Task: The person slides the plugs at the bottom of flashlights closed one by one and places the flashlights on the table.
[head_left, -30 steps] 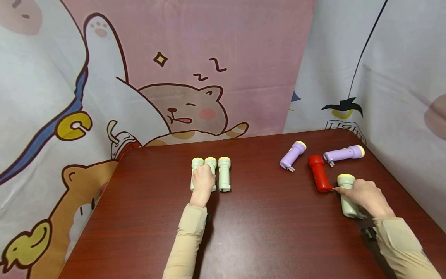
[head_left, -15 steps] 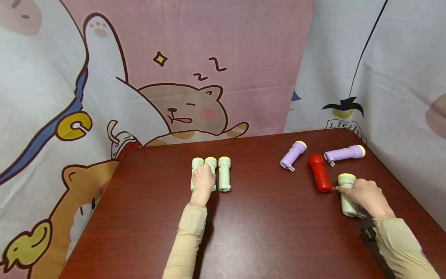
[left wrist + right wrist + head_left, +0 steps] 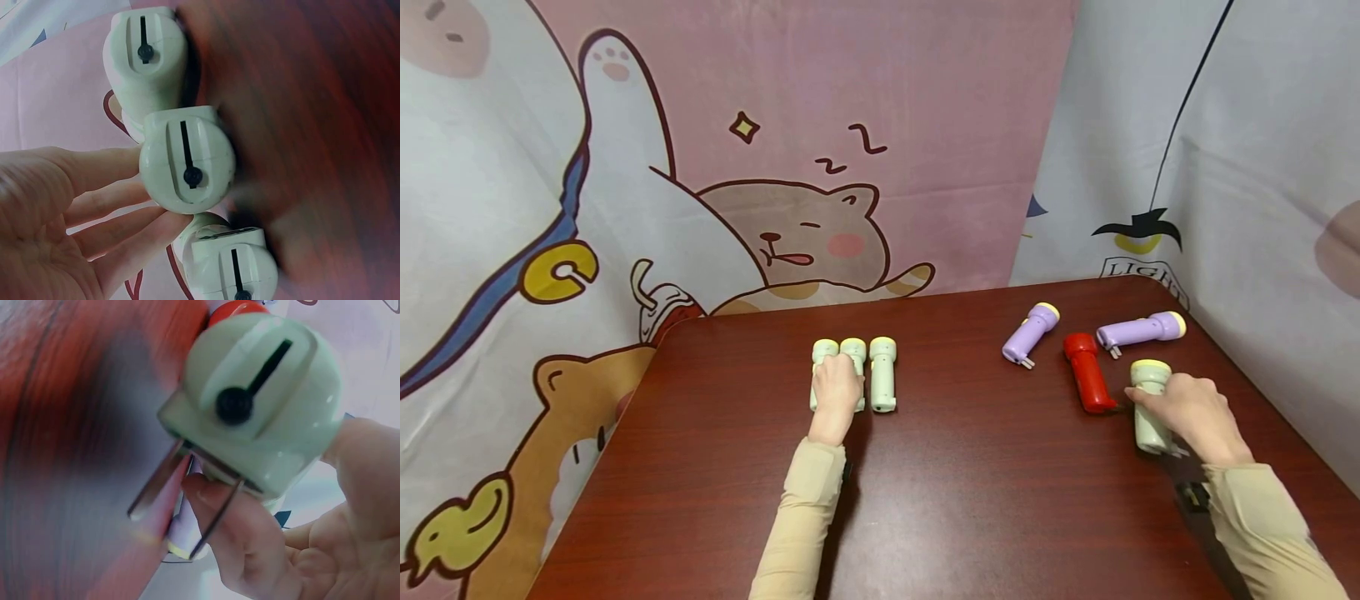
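Note:
Three pale green flashlights stand in a row at the middle left of the table. My left hand (image 3: 837, 390) grips the middle flashlight (image 3: 187, 159) between thumb and fingers, with another green flashlight (image 3: 147, 62) on one side and a third (image 3: 234, 269) on the other. Over on the right, my right hand (image 3: 1202, 417) holds a larger-looking green flashlight (image 3: 1152, 429) with a yellow rim. Two metal plug prongs (image 3: 215, 519) stick out of its base in the right wrist view. A red flashlight (image 3: 1090, 375) lies just left of that hand.
Two purple flashlights lie behind the right hand: one slanted (image 3: 1030, 335), one nearly sideways (image 3: 1141, 331). The brown table (image 3: 970, 483) meets a cartoon-printed cloth (image 3: 955, 150) at its back and sides.
My right hand's green flashlight has shifted slightly up the head view, away from me, and its fingertips have moved off the red flashlight's prongs. The left hand has stayed put.

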